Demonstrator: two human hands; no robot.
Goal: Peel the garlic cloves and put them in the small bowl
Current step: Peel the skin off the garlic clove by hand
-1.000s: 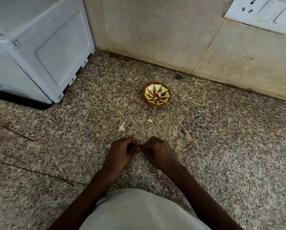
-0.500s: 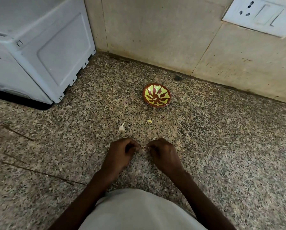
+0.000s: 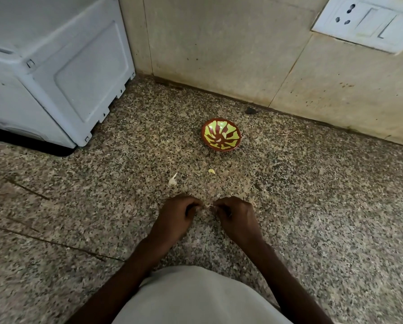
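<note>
A small brown bowl [image 3: 221, 134] with a yellow-green pattern stands on the speckled granite counter [image 3: 312, 206], near the back wall; pale pieces lie inside it. My left hand [image 3: 177, 216] and my right hand [image 3: 235, 217] meet in front of me, fingers curled, pinching a small pale garlic clove [image 3: 207, 208] between their tips. The clove is mostly hidden by the fingers. A white scrap of garlic skin [image 3: 173, 180] lies on the counter just beyond my left hand. A tiny yellowish piece [image 3: 211, 171] lies between my hands and the bowl.
A white appliance [image 3: 51, 66] fills the back left corner. A beige tiled wall [image 3: 219, 47] runs behind the counter, with a white socket and switch plate [image 3: 368, 22] at the upper right. A small dark spot [image 3: 250, 111] sits at the wall's foot.
My two hands have drawn slightly apart at the fingertips while still working the clove. The bowl and the scraps on the counter have not moved.
</note>
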